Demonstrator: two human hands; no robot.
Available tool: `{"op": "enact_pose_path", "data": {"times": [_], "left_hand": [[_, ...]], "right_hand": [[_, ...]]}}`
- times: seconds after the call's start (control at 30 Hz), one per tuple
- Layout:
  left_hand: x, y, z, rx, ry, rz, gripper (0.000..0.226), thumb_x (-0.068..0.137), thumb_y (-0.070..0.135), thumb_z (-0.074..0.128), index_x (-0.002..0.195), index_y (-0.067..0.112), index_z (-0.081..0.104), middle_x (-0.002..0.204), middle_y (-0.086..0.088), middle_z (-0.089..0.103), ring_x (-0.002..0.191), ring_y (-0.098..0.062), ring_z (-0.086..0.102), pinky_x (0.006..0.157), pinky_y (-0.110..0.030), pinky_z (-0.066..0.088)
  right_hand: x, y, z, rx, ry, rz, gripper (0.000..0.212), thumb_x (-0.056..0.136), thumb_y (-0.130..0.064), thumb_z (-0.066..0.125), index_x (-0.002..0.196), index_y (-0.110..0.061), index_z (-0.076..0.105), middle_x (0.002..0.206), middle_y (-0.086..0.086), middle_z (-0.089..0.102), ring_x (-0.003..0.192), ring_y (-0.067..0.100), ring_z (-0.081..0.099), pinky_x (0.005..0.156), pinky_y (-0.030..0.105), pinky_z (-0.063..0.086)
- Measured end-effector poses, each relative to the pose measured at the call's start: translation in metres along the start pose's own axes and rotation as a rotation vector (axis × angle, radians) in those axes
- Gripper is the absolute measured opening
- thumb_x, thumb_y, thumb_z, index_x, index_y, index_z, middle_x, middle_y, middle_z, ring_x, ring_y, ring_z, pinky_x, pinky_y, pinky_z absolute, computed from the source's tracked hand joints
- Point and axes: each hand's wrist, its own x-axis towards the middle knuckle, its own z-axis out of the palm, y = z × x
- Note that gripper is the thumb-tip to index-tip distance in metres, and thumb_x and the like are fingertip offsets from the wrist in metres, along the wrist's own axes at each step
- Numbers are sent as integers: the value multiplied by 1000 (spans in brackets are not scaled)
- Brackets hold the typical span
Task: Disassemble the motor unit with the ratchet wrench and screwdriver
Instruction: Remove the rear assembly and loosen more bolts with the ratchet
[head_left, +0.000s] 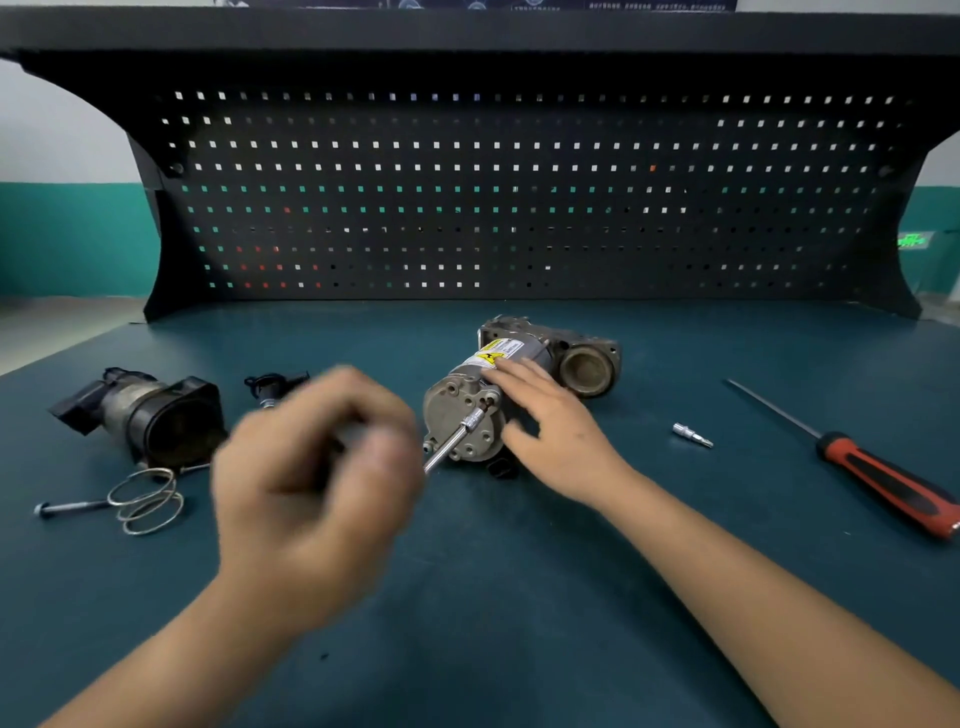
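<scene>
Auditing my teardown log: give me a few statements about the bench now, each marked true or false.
1. The right hand rests on the motor unit. True.
2. The screwdriver is held in a hand. False: it lies on the mat, right of the motor unit.
3. The ratchet wrench touches the motor unit's end plate. True.
4. The wire spring sits on the motor unit. False: it lies on the mat, far left.
5. The left hand lies flat and empty. False: it grips the ratchet wrench.

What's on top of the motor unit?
Right hand lies flat on the motor unit beside the yellow label; housing under the palm is hidden. Left hand holds the ratchet wrench to its end.
</scene>
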Motion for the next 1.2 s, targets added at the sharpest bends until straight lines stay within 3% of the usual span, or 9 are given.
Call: {"op": "enact_pose_path", "data": {"times": [0.07, 0.13, 0.23, 0.37, 0.5, 0.8, 1.0, 1.1, 1.2], "left_hand": [[-5, 5, 5, 131, -273, 281, 33, 91, 37, 42, 63, 21, 47, 47, 7, 40, 40, -11, 36, 48, -12, 28], [-9, 4, 12, 242, -513, 493, 40, 95, 39, 41, 63, 19, 51, 48, 2, 38, 43, -15, 34, 42, -16, 26], [-9, 0, 12, 339, -586, 597, 45, 97, 35, 37, 61, 14, 54, 50, 0, 35, 44, -18, 31, 40, -23, 24], [-5, 4, 4, 186, -195, 388, 37, 97, 44, 36, 68, 24, 47, 56, 5, 44, 43, -3, 40, 46, -6, 28], [7, 9, 12, -147, 338, 28, 36, 86, 39, 41, 53, 29, 50, 40, 15, 41, 33, 2, 31, 38, -8, 23], [16, -50, -34, -1005, 888, -715, 39, 99, 29, 34, 61, 22, 28, 33, 9, 28, 30, -3, 33, 37, -9, 26], [23, -19, -18, -622, 405, -343, 52, 98, 34, 29, 49, 22, 42, 38, 13, 32, 31, 1, 28, 33, -10, 24], [14, 8, 6, -76, -111, 107, 32, 87, 33, 43, 57, 21, 48, 42, 10, 42, 33, -1, 34, 37, -9, 25], [-2, 9, 17, 296, -671, 452, 45, 97, 36, 37, 59, 17, 53, 48, 3, 40, 43, -14, 34, 39, -23, 26]], "right_hand": [[0, 5, 1, 35, -31, -17, 61, 84, -9, 53, 140, -26, 38, 152, -8, 26, 143, 8, 13, 117, 38, 12], [-1, 7, 0, 42, -28, -34, 66, 80, -13, 60, 141, -27, 37, 152, -8, 25, 142, 6, 12, 114, 20, 8], [0, 7, 1, 42, -19, -46, 66, 80, -15, 62, 140, -27, 38, 152, -8, 27, 142, 6, 14, 105, 9, 8], [1, 7, 3, 50, 9, -53, 55, 88, -22, 60, 139, -26, 40, 151, -7, 29, 142, 7, 15, 110, 17, 11], [5, 3, 12, 31, 52, -64, 47, 91, -27, 57, 137, -24, 45, 149, -5, 35, 141, 7, 19, 109, 18, 14], [-2, 11, 10, 151, 132, -39, 47, 88, -24, 63, 132, -18, 51, 144, 0, 42, 139, 10, 28, 109, 15, 16], [1, 9, 14, 153, 104, -19, 47, 89, -25, 60, 135, -19, 49, 146, -1, 40, 140, 8, 24, 109, 15, 14], [0, 7, 11, 143, 80, -5, 47, 91, -24, 58, 136, -20, 46, 148, -2, 36, 141, 7, 21, 110, 15, 12], [-4, 0, 3, 129, -12, 23, 49, 93, -19, 53, 140, -17, 41, 149, -1, 34, 141, 8, 22, 109, 14, 13]]}}
